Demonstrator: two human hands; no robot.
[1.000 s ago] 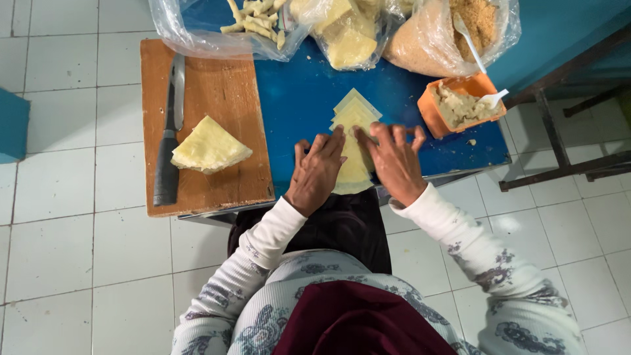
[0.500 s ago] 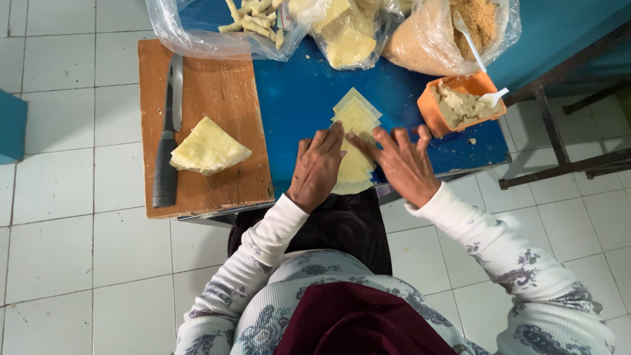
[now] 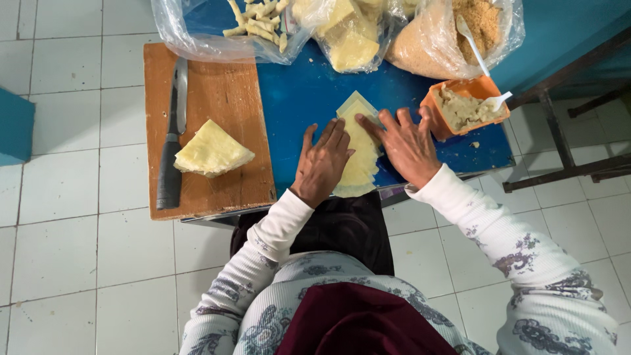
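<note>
— Where did the person's hands lie, measured from the blue table (image 3: 309, 98)?

— Both lay flat on it at its near edge. The left hand (image 3: 323, 164) was spread, fingers apart, its fingertips on the left side of the pale yellow wrapper sheet (image 3: 358, 148). The right hand (image 3: 402, 146) was spread as well, pressing the sheet's right side, its forefinger on the upper fold.

— Had anything changed from the earlier frames?

— A second before, the sheet showed a pointed top; half a second before, and at this moment, its top looked squared off, folded inward. The hands had stayed on it.

— And the rest on that table?

— At the right end stood an orange tub (image 3: 463, 105) of filling with a white spoon (image 3: 497, 100). At the left end rested a wooden cutting board (image 3: 217, 85), bearing a knife (image 3: 172, 138) and a stack of folded wrappers (image 3: 211, 150). Along the far edge lay plastic bags (image 3: 355, 33) of food.
</note>
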